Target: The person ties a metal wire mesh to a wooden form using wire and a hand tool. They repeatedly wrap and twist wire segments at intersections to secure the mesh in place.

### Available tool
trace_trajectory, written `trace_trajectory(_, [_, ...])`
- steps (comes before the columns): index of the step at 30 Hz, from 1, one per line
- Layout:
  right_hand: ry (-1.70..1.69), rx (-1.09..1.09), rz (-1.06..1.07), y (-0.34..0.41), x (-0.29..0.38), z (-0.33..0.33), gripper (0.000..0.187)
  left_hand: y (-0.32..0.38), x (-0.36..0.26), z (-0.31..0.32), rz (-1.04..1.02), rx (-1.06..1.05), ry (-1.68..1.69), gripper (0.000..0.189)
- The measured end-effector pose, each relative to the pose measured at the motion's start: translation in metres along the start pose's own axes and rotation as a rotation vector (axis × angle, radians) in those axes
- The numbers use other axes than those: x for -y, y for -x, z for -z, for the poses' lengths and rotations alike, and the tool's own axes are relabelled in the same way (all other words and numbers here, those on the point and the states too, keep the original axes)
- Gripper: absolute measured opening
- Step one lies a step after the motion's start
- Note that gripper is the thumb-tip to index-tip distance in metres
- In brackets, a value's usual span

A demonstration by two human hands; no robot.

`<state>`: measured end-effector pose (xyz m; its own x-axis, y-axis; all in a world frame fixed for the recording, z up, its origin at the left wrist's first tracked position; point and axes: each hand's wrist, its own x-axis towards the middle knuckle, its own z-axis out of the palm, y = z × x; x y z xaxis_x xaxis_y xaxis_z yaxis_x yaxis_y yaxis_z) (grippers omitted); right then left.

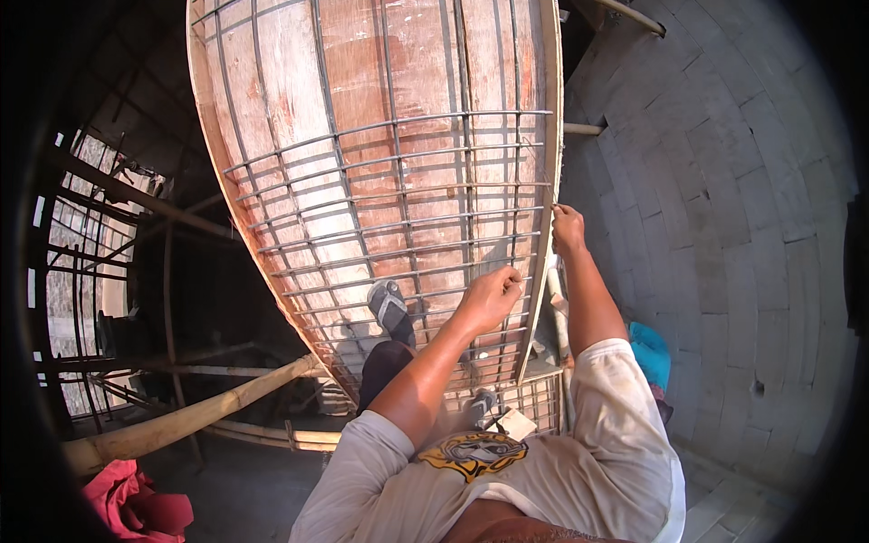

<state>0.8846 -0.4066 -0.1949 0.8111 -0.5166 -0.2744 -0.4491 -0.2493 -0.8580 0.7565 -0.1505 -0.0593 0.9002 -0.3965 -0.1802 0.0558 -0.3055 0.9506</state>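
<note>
Steel reinforcing bars point(400, 159) form a grid over sloping plywood formwork point(292, 88) with raised side boards. My left hand point(492, 298), fingers curled, is over the bars near their right-hand ends; whether it holds anything small is hidden. Farther up, my right hand point(569, 231) is at the outer side of the right side board point(553, 81), its thumb and fingertips pinched on what looks like a thin wire point(545, 163) at the board's top edge. My foot in a dark flip-flop point(390, 305) rests on the grid, and the other sandalled foot point(483, 402) is lower down.
A grey block wall point(706, 203) rises on the right. Bamboo poles point(224, 407) cross at the lower left, near red cloth point(146, 506). Blue cloth point(650, 356) shows beside my right arm. A lower mesh point(543, 400) lies beneath, with a pale board piece point(516, 424) near my foot.
</note>
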Motion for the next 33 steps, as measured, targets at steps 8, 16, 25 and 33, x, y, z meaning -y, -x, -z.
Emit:
trace_trajectory(8, [0.552,0.030,0.088,0.048,-0.075,-0.010,0.038,0.005,0.007,0.007,0.102,0.018,-0.011,0.029])
trace_trajectory(16, [0.504,-0.090,-0.037,0.136,-0.185,0.012,0.039,0.041,0.018,0.013,0.336,-0.015,0.096,0.024])
trace_trajectory(25, [0.513,0.859,-0.133,0.281,-0.386,-0.099,0.061,0.105,0.077,0.003,0.378,-0.159,0.040,0.023])
trace_trajectory(33, [0.669,1.042,-0.150,0.271,-0.426,-0.208,0.069,0.134,0.109,-0.015,0.395,-0.052,-0.061,0.020])
